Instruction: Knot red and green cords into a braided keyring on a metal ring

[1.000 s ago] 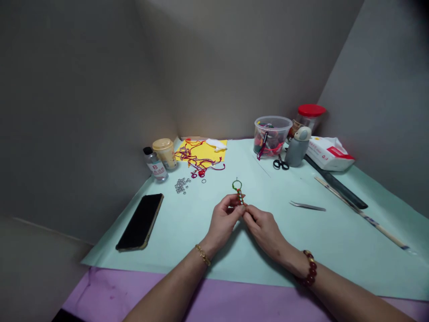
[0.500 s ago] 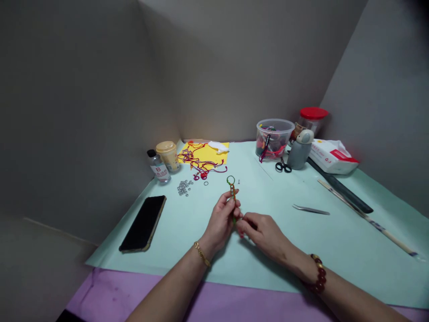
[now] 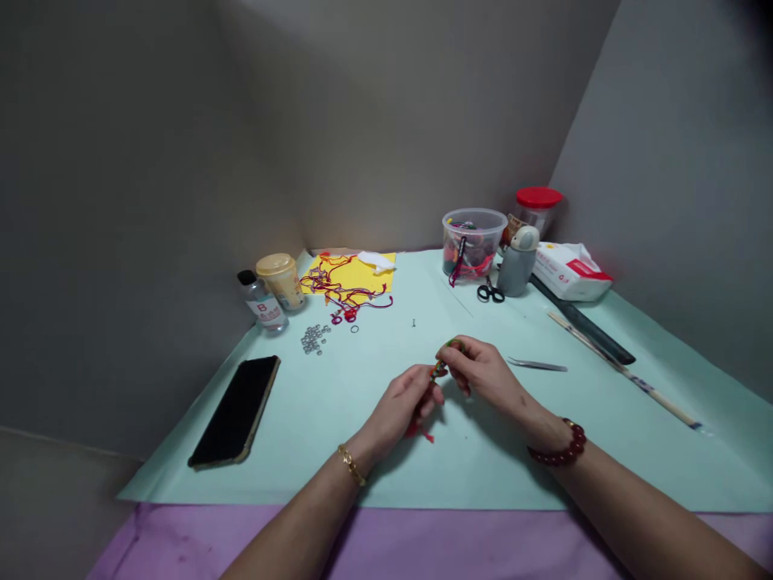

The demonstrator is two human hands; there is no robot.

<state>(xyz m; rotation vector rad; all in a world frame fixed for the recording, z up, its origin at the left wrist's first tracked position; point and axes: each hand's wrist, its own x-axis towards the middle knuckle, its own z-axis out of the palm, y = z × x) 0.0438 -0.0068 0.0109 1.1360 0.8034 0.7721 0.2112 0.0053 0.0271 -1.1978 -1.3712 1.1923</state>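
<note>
A thin braided cord [image 3: 439, 368] in green and orange, with silvery pieces worked into it, is stretched between my hands above the table. My left hand [image 3: 398, 407] pinches its lower part, and red cord ends [image 3: 428, 437] hang out below the fingers. At the upper end, my right hand [image 3: 483, 369] grips the cord near its green loop, which the fingers partly cover. Steel tweezers [image 3: 537, 366] lie just right of my right hand. Beyond the hands are a tiny metal piece [image 3: 414, 323] and a small ring [image 3: 354, 329].
Small metal nuts [image 3: 312, 339] lie heaped near a phone [image 3: 235, 411]. A bottle [image 3: 266, 308] and a lidded cup [image 3: 281, 280] stand behind. Purple cords [image 3: 362, 290] cover yellow paper. Scissors [image 3: 490, 292], a clear tub [image 3: 474, 242], a grey bottle [image 3: 518, 266] and sticks [image 3: 640, 383] occupy the right.
My right hand has risen from the cord's lower end to its looped top. The cord now tilts to the right, and red ends show below my left hand. The camera view has shifted.
</note>
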